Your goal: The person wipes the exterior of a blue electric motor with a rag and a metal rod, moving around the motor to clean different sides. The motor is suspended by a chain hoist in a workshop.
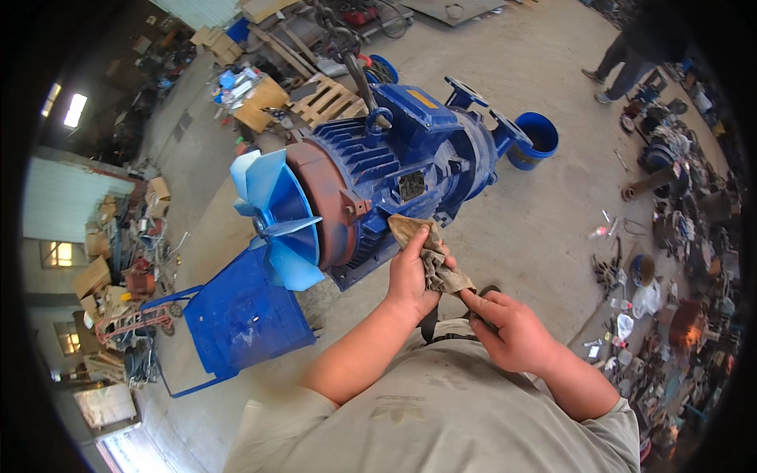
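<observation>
Just on the near side of the blue motor (410, 150), the left hand (408, 280) grips a stained cloth (449, 278), and the right hand (516, 331) has its fingers curled at the cloth's lower end, though whether they pinch it I cannot tell. A loose fold could snag on the motor's ribs, and a forearm could knock the bare fan (292, 201) at its left end, whose blades stand unguarded. Should the chain (341, 39) above the motor carry its weight, a shove could set it swinging. Under the motor lies a scuffed concrete floor (552, 236); a blue cart (244, 323) sits below its fan end, a blue bucket (528, 162) beyond its flanged end, a wooden pallet (335, 102) behind it, and scattered parts (670, 229) far to its right, near a standing person (627, 63).
</observation>
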Demonstrator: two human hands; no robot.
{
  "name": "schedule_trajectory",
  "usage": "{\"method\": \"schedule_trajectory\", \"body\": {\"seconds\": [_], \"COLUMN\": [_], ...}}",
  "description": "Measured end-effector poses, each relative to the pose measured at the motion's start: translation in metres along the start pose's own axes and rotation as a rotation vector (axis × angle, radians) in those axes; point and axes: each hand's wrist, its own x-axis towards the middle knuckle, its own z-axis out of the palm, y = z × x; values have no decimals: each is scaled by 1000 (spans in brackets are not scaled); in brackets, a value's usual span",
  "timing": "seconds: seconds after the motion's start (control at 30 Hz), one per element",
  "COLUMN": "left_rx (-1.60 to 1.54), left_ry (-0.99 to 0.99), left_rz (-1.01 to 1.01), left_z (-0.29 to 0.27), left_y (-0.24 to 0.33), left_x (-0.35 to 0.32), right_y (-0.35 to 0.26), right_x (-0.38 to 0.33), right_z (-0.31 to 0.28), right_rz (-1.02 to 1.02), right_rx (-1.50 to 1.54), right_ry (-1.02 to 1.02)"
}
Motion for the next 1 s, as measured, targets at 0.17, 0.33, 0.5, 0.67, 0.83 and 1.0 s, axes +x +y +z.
{"method": "schedule_trajectory", "body": {"seconds": [0.17, 0.33, 0.5, 0.67, 0.83, 1.0], "left_rx": [-142, -171, 67, 301, 204, 324], "left_ry": [-61, -79, 135, 85, 49, 80], "left_rz": [-114, -83, -56, -135, -263, -50], "left_z": [-4, 6, 26, 11, -9, -7], "left_y": [14, 23, 32, 40, 33, 37], "left_x": [8, 9, -26, 2, 63, 31], "right_y": [-33, -53, -77, -79, -48, -61], "right_x": [5, 4, 6, 23, 55, 48], "right_z": [-16, 0, 29, 61, 82, 88], "right_rz": [123, 64, -45, 0, 80, -10], "right_rx": [-20, -490, -903, -971, -938, -917], "right_ry": [-55, -55, -77, 23, 81, 183]}}
